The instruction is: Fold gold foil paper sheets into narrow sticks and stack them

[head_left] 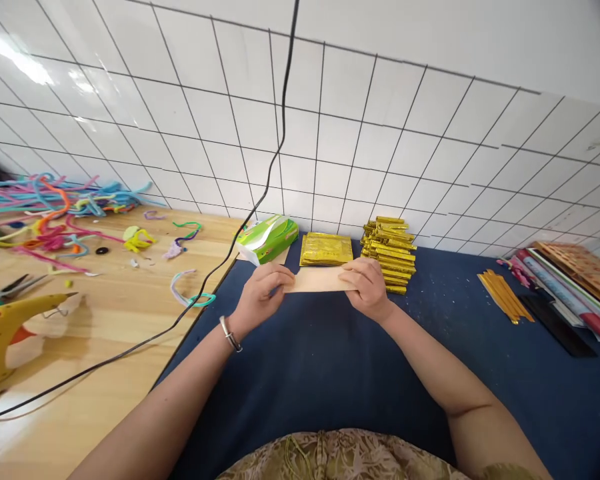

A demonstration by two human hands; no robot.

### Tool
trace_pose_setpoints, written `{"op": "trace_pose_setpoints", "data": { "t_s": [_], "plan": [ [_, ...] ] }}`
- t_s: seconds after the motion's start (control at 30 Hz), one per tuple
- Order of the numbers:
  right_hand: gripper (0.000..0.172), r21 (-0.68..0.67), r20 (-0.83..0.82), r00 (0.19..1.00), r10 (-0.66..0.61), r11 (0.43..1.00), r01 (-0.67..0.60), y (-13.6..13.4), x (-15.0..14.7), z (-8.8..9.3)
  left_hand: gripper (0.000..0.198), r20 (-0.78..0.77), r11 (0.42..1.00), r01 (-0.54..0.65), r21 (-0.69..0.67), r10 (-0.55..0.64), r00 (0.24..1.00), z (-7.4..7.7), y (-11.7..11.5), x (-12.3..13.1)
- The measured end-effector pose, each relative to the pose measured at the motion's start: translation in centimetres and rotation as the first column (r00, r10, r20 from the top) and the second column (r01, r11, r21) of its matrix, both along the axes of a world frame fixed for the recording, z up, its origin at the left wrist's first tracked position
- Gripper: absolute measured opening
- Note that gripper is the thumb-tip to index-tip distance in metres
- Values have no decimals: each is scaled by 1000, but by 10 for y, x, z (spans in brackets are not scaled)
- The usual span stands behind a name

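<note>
A pale beige flat strip (316, 279), perhaps paper or thin card, is stretched level between my two hands above the dark blue cloth (310, 373). My left hand (265, 291), with a silver bangle on the wrist, pinches its left end. The right end is pinched between thumb and fingers of my right hand (367, 285). Just beyond the strip lies a flat gold foil packet (326, 249). A pile of narrow gold foil strips (390, 250) sits behind my right hand, and a green tissue pack (269, 238) behind my left.
A black cable (280, 143) hangs across the view and over the wooden table (125, 327). On that table are a yellow glue gun (10, 333), pliers (10, 293) and colourful pipe cleaners (55, 200). Rightward lie flat golden strips (505, 295), a black bar (555, 325) and stacked books (575, 287).
</note>
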State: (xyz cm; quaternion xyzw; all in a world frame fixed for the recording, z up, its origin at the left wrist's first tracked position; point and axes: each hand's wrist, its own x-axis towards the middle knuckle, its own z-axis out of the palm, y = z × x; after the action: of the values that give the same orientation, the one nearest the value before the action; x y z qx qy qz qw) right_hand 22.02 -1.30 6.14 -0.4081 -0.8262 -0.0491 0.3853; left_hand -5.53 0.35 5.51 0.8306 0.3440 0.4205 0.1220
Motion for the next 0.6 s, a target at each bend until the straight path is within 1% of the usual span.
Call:
{"op": "trace_pose_setpoints", "data": {
  "t_s": [0.03, 0.07, 0.13, 0.2, 0.23, 0.3, 0.37, 0.47, 0.53, 0.6],
  "plan": [
    [28, 1, 58, 998, 33, 999, -33, -7, 1, -5, 15, -127, 998, 66, -12, -67, 990, 6, -3, -3],
    [27, -26, 127, 989, 69, 997, -67, -13, 3, -11, 17, -257, 990, 123, -62, -135, 957, 11, -4, -6],
    [24, -137, 264, 953, 151, 983, -118, -23, 7, -26, 17, -445, 953, 203, -223, -285, 849, 14, -6, -9],
    [24, -261, 341, 917, 206, 958, -118, -31, 11, -40, 15, -527, 903, 228, -364, -401, 749, 11, -6, -9],
    [25, -305, 348, 914, 210, 947, -102, -34, 13, -46, 16, -542, 886, 226, -406, -432, 720, 9, -6, -9],
    [27, -360, 327, 925, 195, 931, -69, -37, 14, -53, 24, -555, 878, 204, -432, -438, 707, 4, -8, -7],
    [27, -389, 282, 944, 173, 920, -52, -38, 14, -56, 34, -565, 892, 180, -415, -407, 717, 1, -9, -3],
    [26, -421, 208, 967, 147, 906, -47, -36, 13, -58, 50, -561, 895, 202, -397, -411, 718, -5, -10, 4],
    [24, -441, 161, 976, 145, 895, -60, -35, 13, -59, 47, -538, 882, 237, -407, -441, 718, -9, -7, 8],
    [21, -463, 101, 983, 153, 882, -89, -33, 14, -60, 35, -501, 873, 252, -418, -453, 737, -13, -4, 9]
  ]
}}
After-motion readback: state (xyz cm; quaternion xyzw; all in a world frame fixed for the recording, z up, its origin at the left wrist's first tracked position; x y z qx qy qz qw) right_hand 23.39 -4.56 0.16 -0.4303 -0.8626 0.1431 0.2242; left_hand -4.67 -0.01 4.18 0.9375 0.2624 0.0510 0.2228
